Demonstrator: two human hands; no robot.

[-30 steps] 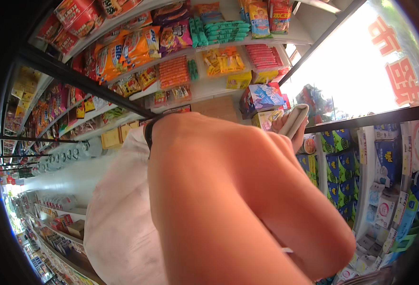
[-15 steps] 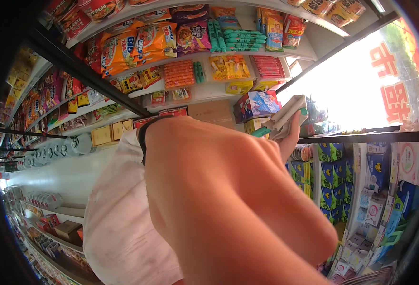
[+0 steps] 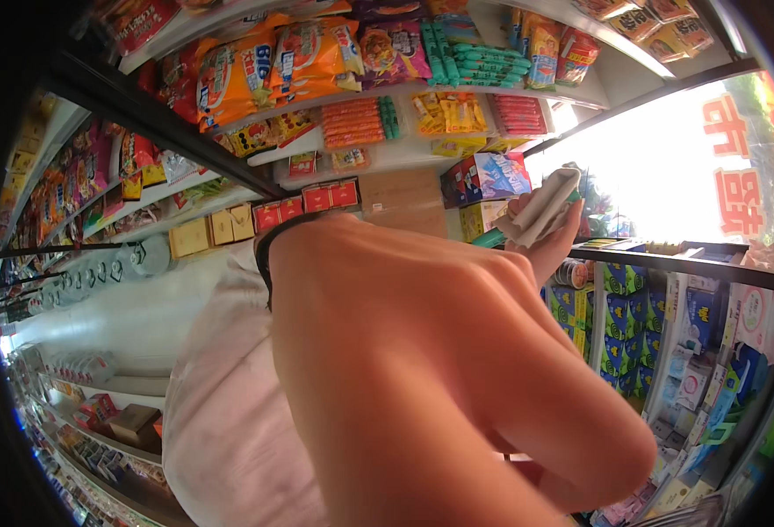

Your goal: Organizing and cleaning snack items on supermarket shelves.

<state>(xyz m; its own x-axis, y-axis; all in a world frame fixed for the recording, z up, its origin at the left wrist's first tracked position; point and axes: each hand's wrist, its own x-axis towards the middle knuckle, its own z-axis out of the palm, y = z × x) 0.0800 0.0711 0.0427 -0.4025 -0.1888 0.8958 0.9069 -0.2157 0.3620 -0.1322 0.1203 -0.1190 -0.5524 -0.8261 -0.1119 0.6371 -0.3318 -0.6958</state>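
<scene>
1. Cloth [image 3: 540, 211], pale and bunched into folds, sits at about two o'clock in my view, raised near the bright window [image 3: 650, 149].
2. What looks like my right hand [image 3: 558, 250] is clamped on it, fingers bent round the folds; I judge the bunching keeps loose ends from trailing. A teal thing [image 3: 489, 238] shows at the cloth's eight o'clock side; whether I grip that too, I cannot tell.
3. My left hand I cannot make out, so its state I cannot tell. My bare arm [image 3: 422, 351] fills the view down to six o'clock, a black band [image 3: 268, 259] at its ten o'clock edge.
4. Pink sticks [image 3: 520, 114] lie in a clear tray at the cloth's twelve o'clock, probably so the rows don't slide; orange bags [image 3: 308, 61] at eleven o'clock face outward, likely for easy viewing.
5. Edges: a dark bar [image 3: 685, 266] runs out to three o'clock, with blue-green packs [image 3: 615, 321] stacked below. A purple-blue carton [image 3: 503, 176] stands close at the cloth's ten o'clock.
6. Room looks freest at the cloth's two o'clock, windowward; cartonward seems tight.
</scene>
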